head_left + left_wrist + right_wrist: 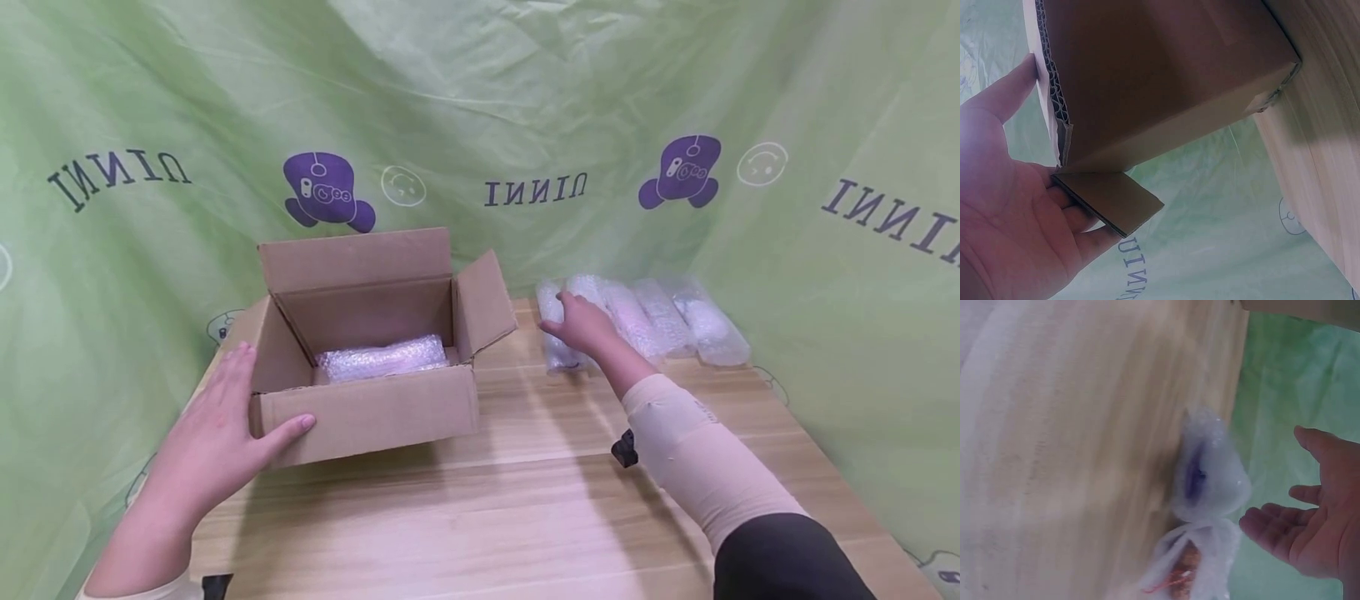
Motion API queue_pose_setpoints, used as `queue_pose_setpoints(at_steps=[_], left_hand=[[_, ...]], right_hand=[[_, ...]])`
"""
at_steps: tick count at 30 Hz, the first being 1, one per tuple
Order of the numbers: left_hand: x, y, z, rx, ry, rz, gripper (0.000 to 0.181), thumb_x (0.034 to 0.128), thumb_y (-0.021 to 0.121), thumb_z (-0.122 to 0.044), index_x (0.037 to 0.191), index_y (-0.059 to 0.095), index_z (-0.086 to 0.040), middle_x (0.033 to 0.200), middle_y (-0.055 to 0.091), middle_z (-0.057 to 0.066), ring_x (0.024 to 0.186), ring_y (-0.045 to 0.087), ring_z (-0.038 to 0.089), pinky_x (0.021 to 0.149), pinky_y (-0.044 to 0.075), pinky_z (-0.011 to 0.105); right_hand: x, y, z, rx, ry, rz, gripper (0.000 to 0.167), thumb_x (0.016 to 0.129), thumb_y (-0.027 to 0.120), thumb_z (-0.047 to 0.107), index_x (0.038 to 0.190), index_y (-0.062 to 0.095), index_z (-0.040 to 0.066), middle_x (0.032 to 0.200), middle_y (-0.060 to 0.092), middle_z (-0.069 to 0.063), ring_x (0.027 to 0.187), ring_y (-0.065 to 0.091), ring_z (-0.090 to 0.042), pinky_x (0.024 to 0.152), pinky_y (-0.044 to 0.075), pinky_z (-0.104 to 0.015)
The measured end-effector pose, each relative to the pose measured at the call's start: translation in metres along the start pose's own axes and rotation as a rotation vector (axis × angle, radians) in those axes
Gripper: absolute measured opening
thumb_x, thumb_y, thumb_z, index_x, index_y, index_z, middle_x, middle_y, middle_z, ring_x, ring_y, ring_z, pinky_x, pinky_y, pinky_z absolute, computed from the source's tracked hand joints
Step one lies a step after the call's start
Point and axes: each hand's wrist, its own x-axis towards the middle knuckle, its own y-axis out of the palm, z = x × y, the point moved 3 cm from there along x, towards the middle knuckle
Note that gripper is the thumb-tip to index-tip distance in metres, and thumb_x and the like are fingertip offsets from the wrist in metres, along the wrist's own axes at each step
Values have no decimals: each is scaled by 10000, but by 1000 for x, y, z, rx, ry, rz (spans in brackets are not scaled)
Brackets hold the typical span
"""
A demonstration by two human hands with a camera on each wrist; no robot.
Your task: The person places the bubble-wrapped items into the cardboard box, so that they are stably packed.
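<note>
An opened cardboard box stands at the left with a bubble-wrapped package lying inside. At its near left corner my left hand rests, fingers extended along the side flap and thumb against the front. Over at the back right, my right hand hovers with spread fingers over the leftmost bubble-wrapped package in a row. In the right wrist view nothing is between the fingers of this hand; beside it a wrapped package shows something purple inside.
Several more bubble-wrapped packages stretch to the right, the last one near the table's right edge. A small black object sits by my right forearm on the wooden table. Behind hangs a green printed curtain.
</note>
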Motion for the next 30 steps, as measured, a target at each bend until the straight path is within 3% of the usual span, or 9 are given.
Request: queue_pose_setpoints(at_steps=[13, 22, 30], left_hand=[[1, -1, -1, 3, 1, -3, 1137, 847, 641, -637, 1577, 0, -47, 1640, 47, 201, 1511, 55, 397, 1229, 58, 543], [0, 0, -2, 1, -2, 2, 1141, 845, 637, -646, 1578, -5, -52, 1643, 39, 190, 1511, 58, 397, 1225, 66, 554], [0, -1, -1, -5, 2, -5, 1134, 846, 645, -637, 1579, 7, -51, 1642, 50, 194, 1510, 59, 397, 1226, 64, 555]], right_hand=[[0, 27, -10, -5, 67, 70, 883, 905, 620, 524, 1505, 288, -33, 1455, 384, -352, 1333, 393, -510, 1106, 353, -605], [-2, 35, -12, -3, 104, 86, 844, 897, 653, 481, 1534, 257, 92, 1472, 373, -334, 1318, 410, -516, 1077, 362, -640], [-1, 35, -13, 27, 88, 98, 699, 983, 529, 432, 1548, 264, 117, 1509, 351, -298, 1377, 341, -501, 1112, 310, -644]])
